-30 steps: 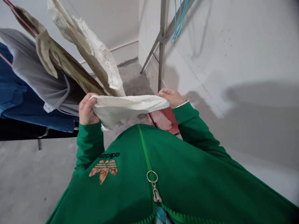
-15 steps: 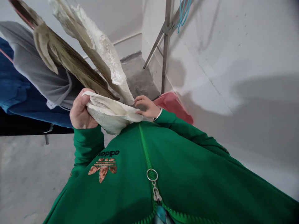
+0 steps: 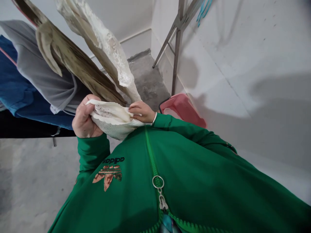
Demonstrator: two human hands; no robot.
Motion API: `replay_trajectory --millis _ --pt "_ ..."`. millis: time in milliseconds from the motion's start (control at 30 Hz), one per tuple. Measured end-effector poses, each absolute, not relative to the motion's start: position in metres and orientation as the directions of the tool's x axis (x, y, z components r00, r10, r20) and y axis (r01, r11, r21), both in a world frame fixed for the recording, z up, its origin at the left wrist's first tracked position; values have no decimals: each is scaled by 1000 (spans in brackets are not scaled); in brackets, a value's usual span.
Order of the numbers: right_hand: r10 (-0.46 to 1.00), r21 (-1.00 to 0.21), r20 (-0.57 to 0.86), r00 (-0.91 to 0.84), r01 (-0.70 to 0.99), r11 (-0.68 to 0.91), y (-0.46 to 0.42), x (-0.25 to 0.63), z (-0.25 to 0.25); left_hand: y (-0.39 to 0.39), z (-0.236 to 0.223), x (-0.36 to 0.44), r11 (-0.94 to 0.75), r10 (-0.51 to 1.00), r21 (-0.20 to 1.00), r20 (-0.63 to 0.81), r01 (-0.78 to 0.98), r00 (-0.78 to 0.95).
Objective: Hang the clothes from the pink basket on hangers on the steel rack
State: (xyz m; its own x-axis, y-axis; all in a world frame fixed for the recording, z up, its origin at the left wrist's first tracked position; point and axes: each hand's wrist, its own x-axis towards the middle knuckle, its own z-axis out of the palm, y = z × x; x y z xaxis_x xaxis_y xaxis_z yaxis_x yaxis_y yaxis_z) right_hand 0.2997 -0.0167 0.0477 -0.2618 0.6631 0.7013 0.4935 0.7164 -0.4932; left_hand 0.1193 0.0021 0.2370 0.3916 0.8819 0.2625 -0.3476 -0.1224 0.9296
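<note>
A white lacy garment (image 3: 116, 127) is stretched in front of my green jacket, its opening facing up and its kind unclear. My left hand (image 3: 85, 118) is closed round one end, with the thumb over the rim. At the other end, my right hand (image 3: 142, 111) pinches the upper edge with bent fingers. Just beyond, a long white lace garment (image 3: 120, 61) hangs down close to my right hand. Beside it hangs an olive-brown garment (image 3: 80, 69).
To the left hang grey (image 3: 36, 55) and blue clothes (image 3: 19, 94). A pink basin (image 3: 187, 108) is on the right near the metal rack legs (image 3: 177, 58). Light-blue cords (image 3: 204, 12) dangle above, beside the white wall (image 3: 255, 58).
My right hand has moved left, from the garment's end onto its upper edge, and its fingers have closed on the cloth. My left hand keeps its hold. The view has shifted slightly.
</note>
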Motion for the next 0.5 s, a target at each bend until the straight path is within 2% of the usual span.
replay_trajectory --millis 67,167,233,333,500 --pt "654 -504 704 -279 453 735 -18 303 50 3 237 118 -137 891 930 267 -342 367" --pt "721 -637 668 -184 358 682 -23 315 58 8 234 113 -167 909 928 276 -333 312" --pt "797 -756 594 -108 262 599 -27 327 63 14 231 108 -193 926 933 276 -305 257" --pt "903 -893 418 -100 136 429 -32 346 70 24 223 101 -213 947 948 260 -235 189" --pt "953 -958 275 -128 51 283 -40 374 88 43 201 90 -234 958 971 239 -50 160"
